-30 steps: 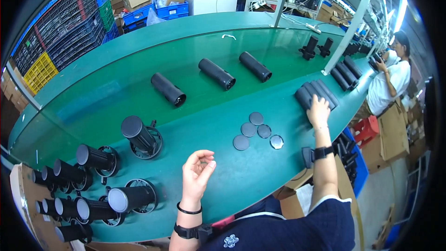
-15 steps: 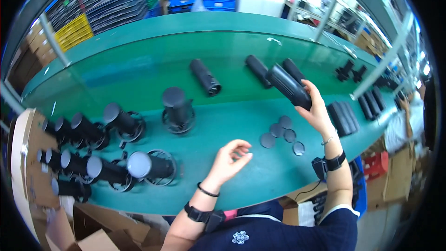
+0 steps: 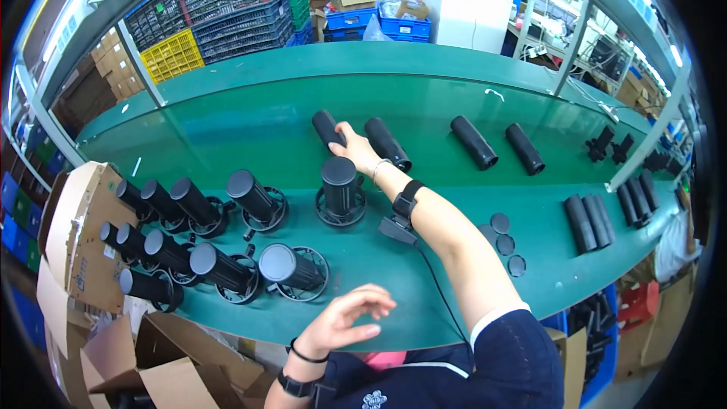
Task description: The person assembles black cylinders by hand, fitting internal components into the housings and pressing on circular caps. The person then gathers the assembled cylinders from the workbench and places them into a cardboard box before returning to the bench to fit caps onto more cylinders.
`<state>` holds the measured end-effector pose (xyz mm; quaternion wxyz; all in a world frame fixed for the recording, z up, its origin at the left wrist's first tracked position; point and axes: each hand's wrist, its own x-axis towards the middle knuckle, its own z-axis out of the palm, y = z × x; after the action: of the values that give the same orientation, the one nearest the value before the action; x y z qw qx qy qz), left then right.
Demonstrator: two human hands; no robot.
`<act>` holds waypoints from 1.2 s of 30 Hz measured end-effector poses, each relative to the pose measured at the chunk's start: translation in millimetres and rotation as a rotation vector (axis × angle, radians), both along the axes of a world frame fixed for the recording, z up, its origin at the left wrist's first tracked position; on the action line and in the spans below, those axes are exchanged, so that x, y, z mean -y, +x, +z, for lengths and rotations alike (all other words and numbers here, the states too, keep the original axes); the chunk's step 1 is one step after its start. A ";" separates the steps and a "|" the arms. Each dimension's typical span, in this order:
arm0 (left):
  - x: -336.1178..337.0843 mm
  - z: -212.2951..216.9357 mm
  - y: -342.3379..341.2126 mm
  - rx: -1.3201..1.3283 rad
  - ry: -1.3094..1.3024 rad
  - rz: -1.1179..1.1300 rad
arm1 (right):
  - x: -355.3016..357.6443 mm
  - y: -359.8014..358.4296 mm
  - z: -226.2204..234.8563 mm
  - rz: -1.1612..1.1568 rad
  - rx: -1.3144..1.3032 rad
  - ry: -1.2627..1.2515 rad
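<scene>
The green desk [image 3: 397,288] spreads beneath and around the upright canister [image 3: 338,185], the black one on a ringed base closest to the person's right hand. Beyond that canister, a darker green strip [image 3: 435,110] runs lengthwise. Far behind it to the left rises a stack of dark crates [image 3: 235,11], with a yellow crate [image 3: 173,55] in front. A cardboard carton [image 3: 98,257] stands well to its left, at the desk's end.

Left of the upright canister, more ringed-base canisters [image 3: 219,266] lean at various angles in two uneven rows. The black cylinder [image 3: 324,127] is just beyond it, at the left end of four on the strip; the other strip cylinders [image 3: 475,142] lie to its right. Well to the right of the canister, three desk cylinders [image 3: 592,221] sit side by side.

The right hand [image 3: 352,150], just beyond the canister, has thumb and fingers closed about the near end of the black cylinder; whether the cylinder rests fully on the strip cannot be told. The left hand [image 3: 347,318], on the person's side of the canister, is empty, its fingers loosely bent and thumb apart. Smallest are the black discs [image 3: 505,245], right of the canister, partly hidden by the right arm.
</scene>
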<state>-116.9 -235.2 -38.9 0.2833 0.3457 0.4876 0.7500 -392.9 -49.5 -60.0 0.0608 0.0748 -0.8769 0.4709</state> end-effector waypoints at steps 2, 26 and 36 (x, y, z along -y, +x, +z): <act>17.7 -9.1 7.0 0.016 -0.001 -0.006 | -15.3 -13.8 -26.9 -0.001 -0.076 0.111; 88.5 -52.6 78.1 0.286 0.029 0.375 | -258.9 223.1 31.5 -0.736 0.083 1.037; 62.2 -59.3 56.1 0.203 -0.028 0.314 | -386.9 405.9 -8.7 -0.972 0.199 0.460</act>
<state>-60.8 -297.4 -98.2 0.2154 0.1837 0.5150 0.8091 13.0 337.4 -68.7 0.1704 -0.3728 -0.8922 0.1895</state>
